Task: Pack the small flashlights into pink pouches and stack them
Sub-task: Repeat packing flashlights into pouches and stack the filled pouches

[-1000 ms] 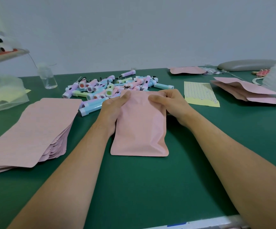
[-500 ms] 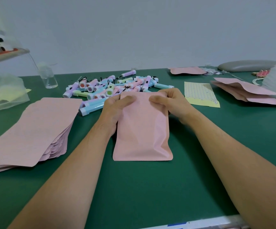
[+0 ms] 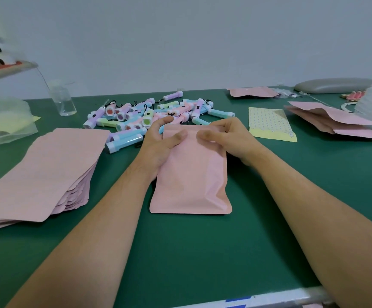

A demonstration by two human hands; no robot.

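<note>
1. Pinching the top edge of the pink pouch (image 3: 191,178), our left grip (image 3: 158,145) and right grip (image 3: 229,141) press thumbs onto it.
2. We see it lying on the green counter (image 3: 180,252), flashlights (image 3: 149,116) heaped just behind, flat pouches (image 3: 42,170) stacked left.

A green table (image 3: 180,263) fills the lower view, its matte top evenly lit, with soft shadows. A white strip (image 3: 276,299) runs along the table's near edge. A plain pale grey wall (image 3: 180,41) rises behind the table. A blurred shelf (image 3: 7,70) juts out above the table's far left corner.
</note>
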